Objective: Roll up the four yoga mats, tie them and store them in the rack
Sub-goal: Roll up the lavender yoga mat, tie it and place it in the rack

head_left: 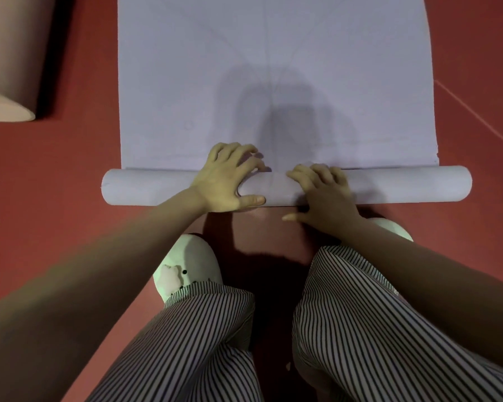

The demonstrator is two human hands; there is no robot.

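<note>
A pale lilac yoga mat (273, 68) lies flat on the red floor and runs away from me. Its near end is wound into a roll (145, 188) that lies across the view. My left hand (227, 181) grips the roll left of its middle, fingers curled over the top and thumb along the near side. My right hand (323, 195) lies on the roll just right of the middle, fingers curved over the top, thumb spread out near the floor.
A second mat, beige (9, 53), lies on the floor at the far left, partly out of view. My striped trouser legs and white slippers (186, 265) are right behind the roll. Red floor (70, 169) surrounds the mat on both sides.
</note>
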